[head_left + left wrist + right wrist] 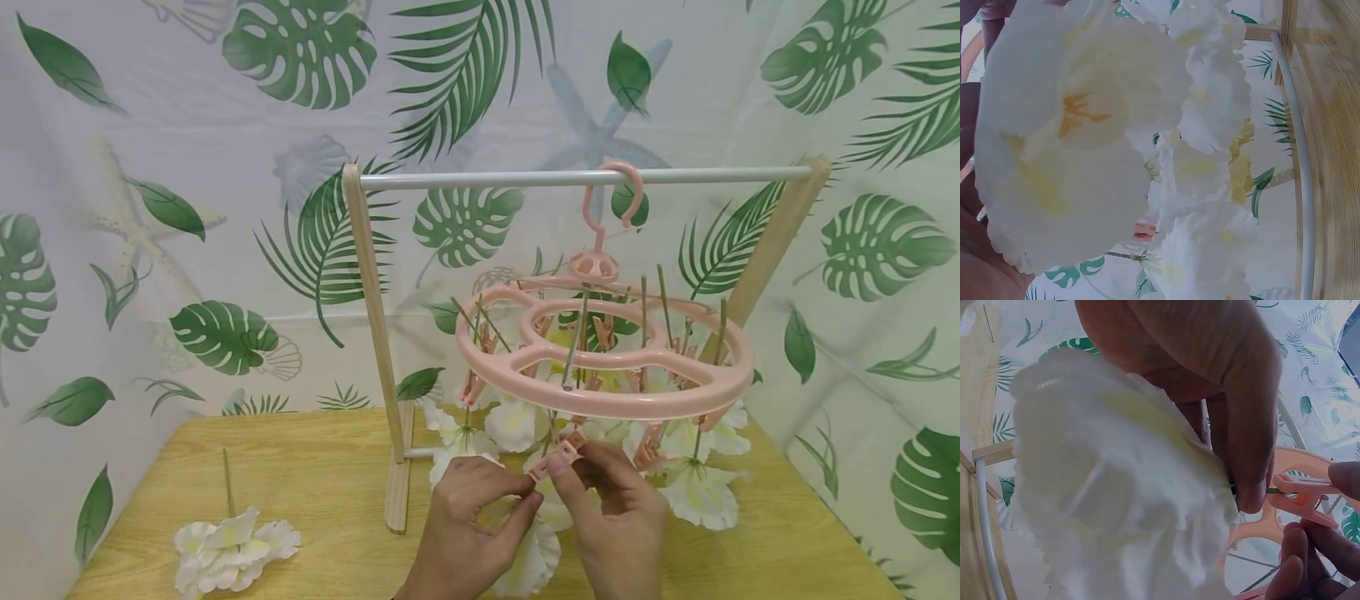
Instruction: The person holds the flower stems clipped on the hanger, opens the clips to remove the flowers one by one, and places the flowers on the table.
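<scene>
My left hand [472, 525] pinches the thin green stem [1274, 490] of a white artificial flower [536, 562], close above the bloom. The petals, with yellow centres, fill much of the left wrist view and hang below the fingers. Beside it, my right hand [622, 517] holds a pink clothespin [1304, 499] between thumb and fingers. The stem's end meets the clothespin's jaws; whether they grip it I cannot tell. Above both hands hangs a round pink clip hanger [600, 406], with several white flowers [701, 492] clipped head-down round it.
A white rod [480, 179] on wooden posts [372, 317] carries the hanger's hook [633, 179]. One more white flower [236, 550] lies on the wooden table [330, 508] at the left, its stem pointing up. Behind stands a leaf-print curtain [465, 100].
</scene>
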Tool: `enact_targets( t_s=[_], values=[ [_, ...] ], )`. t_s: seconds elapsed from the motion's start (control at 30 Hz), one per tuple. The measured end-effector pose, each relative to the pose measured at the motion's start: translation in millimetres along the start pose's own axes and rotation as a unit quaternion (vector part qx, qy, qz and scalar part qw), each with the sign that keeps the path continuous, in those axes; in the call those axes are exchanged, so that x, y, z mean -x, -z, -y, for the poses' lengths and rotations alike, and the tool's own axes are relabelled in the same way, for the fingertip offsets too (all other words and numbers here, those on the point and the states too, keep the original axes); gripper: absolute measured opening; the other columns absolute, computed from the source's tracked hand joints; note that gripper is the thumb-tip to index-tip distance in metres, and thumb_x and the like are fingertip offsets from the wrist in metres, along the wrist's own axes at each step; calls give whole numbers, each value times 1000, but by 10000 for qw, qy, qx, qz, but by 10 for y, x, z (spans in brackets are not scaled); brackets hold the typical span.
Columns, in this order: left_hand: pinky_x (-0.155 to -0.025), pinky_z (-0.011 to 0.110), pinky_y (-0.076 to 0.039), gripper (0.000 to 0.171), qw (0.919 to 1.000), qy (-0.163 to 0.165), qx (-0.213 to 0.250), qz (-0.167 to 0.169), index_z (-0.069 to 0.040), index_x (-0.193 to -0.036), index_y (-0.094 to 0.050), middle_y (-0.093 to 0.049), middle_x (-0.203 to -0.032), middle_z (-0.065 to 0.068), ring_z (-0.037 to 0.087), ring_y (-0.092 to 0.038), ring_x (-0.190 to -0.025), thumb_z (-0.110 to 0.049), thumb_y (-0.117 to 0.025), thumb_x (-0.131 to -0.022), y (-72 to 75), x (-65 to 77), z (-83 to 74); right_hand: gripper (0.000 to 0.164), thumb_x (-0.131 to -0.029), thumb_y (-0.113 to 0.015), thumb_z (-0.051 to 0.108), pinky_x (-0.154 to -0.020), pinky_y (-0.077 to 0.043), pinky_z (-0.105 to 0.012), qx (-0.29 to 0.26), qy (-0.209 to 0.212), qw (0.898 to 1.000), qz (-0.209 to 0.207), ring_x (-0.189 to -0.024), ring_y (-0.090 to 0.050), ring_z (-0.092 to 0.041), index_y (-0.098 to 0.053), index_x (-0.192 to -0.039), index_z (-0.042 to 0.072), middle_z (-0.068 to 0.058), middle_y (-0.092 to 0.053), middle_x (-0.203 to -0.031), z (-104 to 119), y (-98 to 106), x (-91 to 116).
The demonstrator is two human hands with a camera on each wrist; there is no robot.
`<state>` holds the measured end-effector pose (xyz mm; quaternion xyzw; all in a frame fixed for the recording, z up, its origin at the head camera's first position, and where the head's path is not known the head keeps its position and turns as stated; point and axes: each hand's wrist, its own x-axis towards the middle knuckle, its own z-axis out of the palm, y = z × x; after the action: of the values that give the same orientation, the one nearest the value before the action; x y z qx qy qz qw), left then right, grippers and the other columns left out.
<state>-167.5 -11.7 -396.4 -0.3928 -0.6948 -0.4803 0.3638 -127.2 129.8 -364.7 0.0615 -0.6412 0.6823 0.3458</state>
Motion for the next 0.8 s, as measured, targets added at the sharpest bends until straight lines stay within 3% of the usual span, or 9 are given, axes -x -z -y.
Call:
enact_targets(
  t_s=[0.27, 0.8],
  values=[
    [-79, 32, -51, 15, 9999, -33, -139, 46, -14, -90, -79, -75, -83, -7, 5, -67, -78, -2, -82, -82, 17, -1, 2, 19, -86, -74, -10, -77, -55, -21, -6, -257, 9992, -302, -78, -66, -15, -73, -106, -10, -8, -71, -98, 30, 10, 1],
    [-79, 32, -51, 14, 9997, -87, -241, 53, -14, -89, -78, -74, -82, -8, 6, -67, -77, -3, -82, -81, 24, 5, 20, 19, -86, -78, -4, -63, -51, -20, -18, -598, 9964, -601, -75, -65, -15, -75, -104, -8, -8, -72, -98, 76, 1, -8]
  ],
)
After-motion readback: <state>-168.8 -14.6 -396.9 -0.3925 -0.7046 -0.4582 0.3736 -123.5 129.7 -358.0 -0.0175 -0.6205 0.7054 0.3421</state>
